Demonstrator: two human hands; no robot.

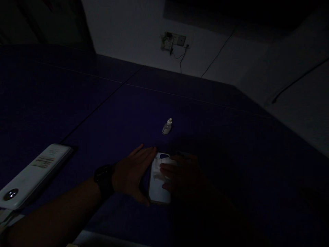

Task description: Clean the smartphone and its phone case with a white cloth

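We judge light, even strokes best for the phone case [158,195], flat on the surface [123,116] at 6 o'clock, our left grip [131,172] spread open against its 9 o'clock edge, our right grip [183,175] over the tissue [157,172], its closure unclear.

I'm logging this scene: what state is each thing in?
Phone case: lying flat, partly covered
White cloth: crumpled, on case
Left hand: spread beside case
Right hand: on cloth
Bottle: top fitted
White device: lying flat
Watch: worn, screen dark
Wall sockets: plug inserted
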